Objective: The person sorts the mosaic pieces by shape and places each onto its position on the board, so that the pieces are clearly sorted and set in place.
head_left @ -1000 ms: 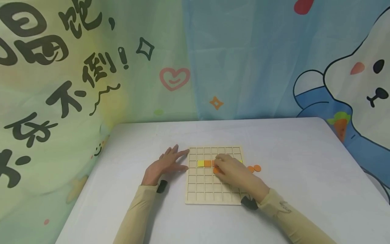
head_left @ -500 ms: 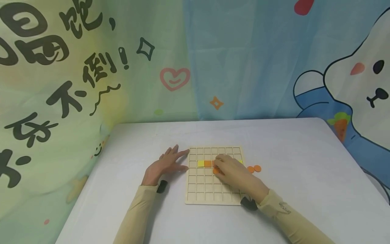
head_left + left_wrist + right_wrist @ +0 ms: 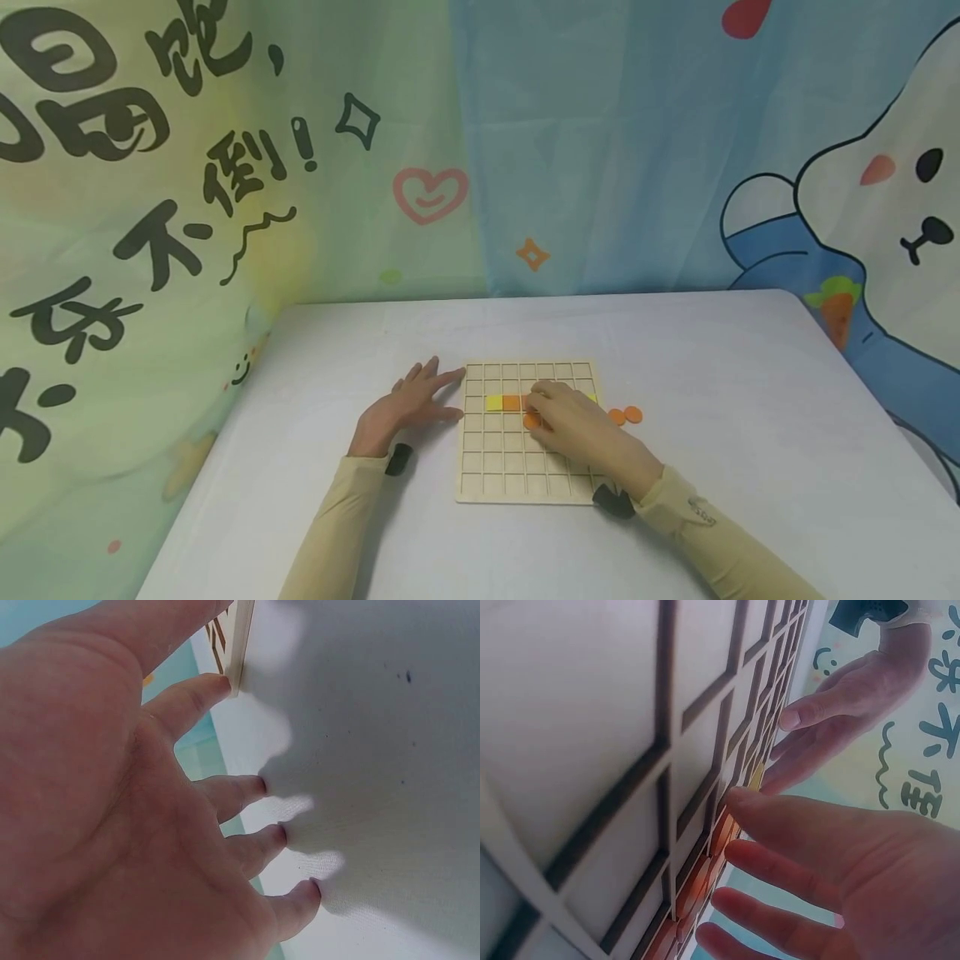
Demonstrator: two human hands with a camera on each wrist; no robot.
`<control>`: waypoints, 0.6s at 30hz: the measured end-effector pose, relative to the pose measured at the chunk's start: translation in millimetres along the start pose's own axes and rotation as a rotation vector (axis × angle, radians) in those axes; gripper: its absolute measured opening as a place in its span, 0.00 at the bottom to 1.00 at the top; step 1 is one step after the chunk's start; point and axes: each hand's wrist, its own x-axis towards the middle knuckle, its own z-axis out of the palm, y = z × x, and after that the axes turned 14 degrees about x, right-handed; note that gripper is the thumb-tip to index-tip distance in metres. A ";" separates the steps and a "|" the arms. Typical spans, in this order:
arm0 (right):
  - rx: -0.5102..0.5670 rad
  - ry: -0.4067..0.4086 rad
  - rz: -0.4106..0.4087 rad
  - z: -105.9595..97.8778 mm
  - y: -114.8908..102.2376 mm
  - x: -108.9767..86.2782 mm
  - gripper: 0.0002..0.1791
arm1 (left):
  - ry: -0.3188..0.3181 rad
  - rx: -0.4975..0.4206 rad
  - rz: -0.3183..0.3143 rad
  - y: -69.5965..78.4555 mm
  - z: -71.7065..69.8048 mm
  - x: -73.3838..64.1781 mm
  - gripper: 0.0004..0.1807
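Left hand [image 3: 408, 406] flat on white counter [image 3: 300, 467], fingers spread, tips touching left edge of pale wooden grid board [image 3: 495, 467], frame centre. Right hand [image 3: 570, 421] on board, fingers relaxed over orange round disc [image 3: 531, 422] below yellow-orange tile row [image 3: 503, 402]. Best: keep board braced, slide disc squarely into cell. Two orange discs [image 3: 626, 414] just right of board.

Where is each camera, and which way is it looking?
Head: worn on the head, looks forward and down at the table and grid board; both sleeves, left hand and right hand show.
Left wrist: worn on the left wrist, looks along the palm; fingers rest on the table beside the board's edge.
Right wrist: worn on the right wrist, looks across the board at orange pieces under the right hand; the left hand shows beyond.
Shared: all three see the board and left hand.
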 end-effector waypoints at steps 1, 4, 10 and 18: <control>0.003 -0.002 0.003 -0.2 -0.3 -0.2 0.13 | -0.001 0.001 -0.002 0.1 0.0 0.0 0.42; 0.007 0.001 0.003 -1.1 -0.9 -1.2 0.13 | 0.000 0.003 -0.004 0.4 -0.1 -0.5 0.42; 0.019 0.011 -0.002 -2.3 0.9 -4.0 0.16 | -0.005 -0.001 0.003 1.3 -0.5 -1.7 0.42; 0.039 0.012 -0.001 -4.4 4.1 -8.6 0.18 | -0.009 -0.007 0.001 2.2 -0.7 -2.4 0.42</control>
